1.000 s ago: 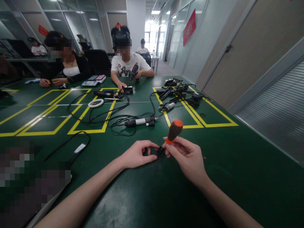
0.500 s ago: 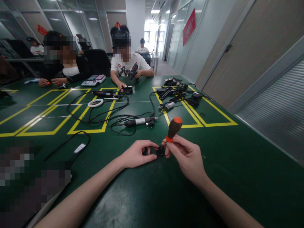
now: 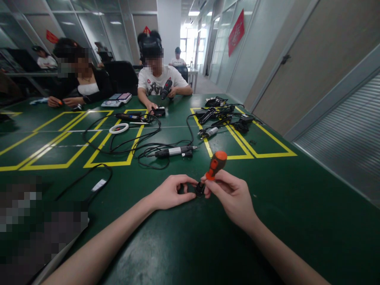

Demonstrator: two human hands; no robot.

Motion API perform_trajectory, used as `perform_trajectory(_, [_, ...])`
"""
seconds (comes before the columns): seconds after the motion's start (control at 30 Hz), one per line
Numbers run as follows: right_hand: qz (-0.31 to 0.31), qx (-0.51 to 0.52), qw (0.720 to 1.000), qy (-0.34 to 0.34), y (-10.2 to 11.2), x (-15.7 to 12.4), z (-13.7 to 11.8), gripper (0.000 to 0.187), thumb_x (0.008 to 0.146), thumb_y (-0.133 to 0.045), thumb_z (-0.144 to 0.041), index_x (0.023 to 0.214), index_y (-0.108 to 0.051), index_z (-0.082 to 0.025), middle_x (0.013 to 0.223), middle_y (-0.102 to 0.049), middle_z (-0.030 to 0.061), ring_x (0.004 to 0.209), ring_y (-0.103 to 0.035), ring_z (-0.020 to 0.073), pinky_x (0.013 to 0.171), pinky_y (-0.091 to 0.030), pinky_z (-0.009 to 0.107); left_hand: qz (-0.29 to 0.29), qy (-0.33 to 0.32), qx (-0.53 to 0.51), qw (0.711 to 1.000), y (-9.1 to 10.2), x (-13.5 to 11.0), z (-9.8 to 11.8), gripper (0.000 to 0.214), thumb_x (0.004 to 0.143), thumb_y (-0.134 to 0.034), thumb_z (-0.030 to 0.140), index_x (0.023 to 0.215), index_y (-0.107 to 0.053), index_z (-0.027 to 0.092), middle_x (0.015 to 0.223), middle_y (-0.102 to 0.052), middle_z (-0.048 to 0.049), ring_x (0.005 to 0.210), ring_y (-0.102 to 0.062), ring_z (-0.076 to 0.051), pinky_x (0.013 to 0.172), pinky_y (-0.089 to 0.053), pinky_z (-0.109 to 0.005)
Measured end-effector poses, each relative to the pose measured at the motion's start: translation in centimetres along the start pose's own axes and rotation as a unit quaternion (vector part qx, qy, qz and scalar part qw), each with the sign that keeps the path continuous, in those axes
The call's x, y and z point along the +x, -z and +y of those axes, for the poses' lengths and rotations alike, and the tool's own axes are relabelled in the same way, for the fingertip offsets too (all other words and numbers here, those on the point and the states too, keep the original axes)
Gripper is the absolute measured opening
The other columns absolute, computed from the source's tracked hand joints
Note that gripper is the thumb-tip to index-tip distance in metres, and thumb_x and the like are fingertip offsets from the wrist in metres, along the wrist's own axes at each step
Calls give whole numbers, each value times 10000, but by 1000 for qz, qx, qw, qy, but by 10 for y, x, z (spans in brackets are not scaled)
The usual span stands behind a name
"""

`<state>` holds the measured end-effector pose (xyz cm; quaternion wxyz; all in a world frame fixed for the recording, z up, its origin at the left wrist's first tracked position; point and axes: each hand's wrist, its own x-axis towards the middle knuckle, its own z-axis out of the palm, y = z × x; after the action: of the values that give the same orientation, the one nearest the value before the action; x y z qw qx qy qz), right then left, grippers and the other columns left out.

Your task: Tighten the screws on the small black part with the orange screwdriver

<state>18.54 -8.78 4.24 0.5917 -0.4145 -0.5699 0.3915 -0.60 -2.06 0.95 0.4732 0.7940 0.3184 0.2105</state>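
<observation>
My right hand [image 3: 233, 194] pinches a screwdriver [image 3: 217, 163] with an orange and dark grey handle. The tool leans, its handle up and to the right, its lower end at a small black round part [image 3: 199, 190]. Thumb and fingers of my left hand [image 3: 172, 192] grip that black part from the left and keep it on the green tabletop [image 3: 184, 245]. The screwdriver's tip is hidden by the fingers and the part, so I cannot tell exactly where it sits.
Beyond my hands lie a corded electric screwdriver [image 3: 175, 152], a white ring [image 3: 118, 128] and a tangle of black tools and cables [image 3: 219, 114]. Across the table a person [image 3: 163, 81] holds a power drill [image 3: 166, 89] over a black box [image 3: 159, 111]. Another person [image 3: 83, 83] sits left.
The screwdriver's handle has turned a little and sunk slightly in my right hand. My left hand keeps its hold on the black part.
</observation>
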Motion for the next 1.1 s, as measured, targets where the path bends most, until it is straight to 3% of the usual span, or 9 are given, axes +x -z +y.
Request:
perform_trajectory(0.07, [-3,3,1000,-5,-1,-1,1,186,872,-762,-360,833,-759,-179,749,-703,31,566,-674,127,533,-621,239,1,1,1,1000,0,0,0,361,844,-713,301,1161,-735,130,904,-688,-23,694,-561,-108,610,-391,-219])
perform_trajectory(0.17, [19,1,1000,-16,-1,-3,4,191,777,-851,-292,896,-749,-182,727,-730,21,569,-678,129,534,-619,227,4,2,9,1000,-1,0,0,378,842,-714,299,1179,-733,129,869,-677,-15,684,-557,-109,610,-389,-221])
perform_trajectory(0.3, [51,4,998,-32,1,-4,6,246,700,-916,-294,745,-705,-177,650,-706,9,517,-652,122,484,-595,209,-9,-9,20,1000,-1,0,0,418,851,-713,295,1240,-723,144,885,-695,-14,666,-522,-101,620,-384,-223])
perform_trajectory(0.53, [31,5,1000,2,-1,1,1,222,736,-894,-339,705,-743,-179,804,-675,20,539,-644,108,479,-606,229,-7,0,27,1000,-1,1,-2,365,824,-766,309,1144,-745,135,825,-666,5,669,-517,-102,624,-376,-223])
perform_trajectory(0.77, [26,23,999,-39,1,0,5,314,714,-910,-332,937,-748,-182,763,-761,38,578,-682,139,576,-647,258,-3,-4,-1,1000,-4,3,-5,435,775,-835,334,1156,-739,150,921,-705,-18,696,-518,-105,642,-405,-220])
perform_trajectory(1.1, [25,-16,999,-11,4,1,0,255,718,-903,-368,727,-718,-193,721,-715,32,588,-651,150,573,-615,291,-7,-12,22,1000,-1,3,-2,338,798,-825,333,1082,-765,160,891,-670,-9,707,-523,-108,638,-387,-218])
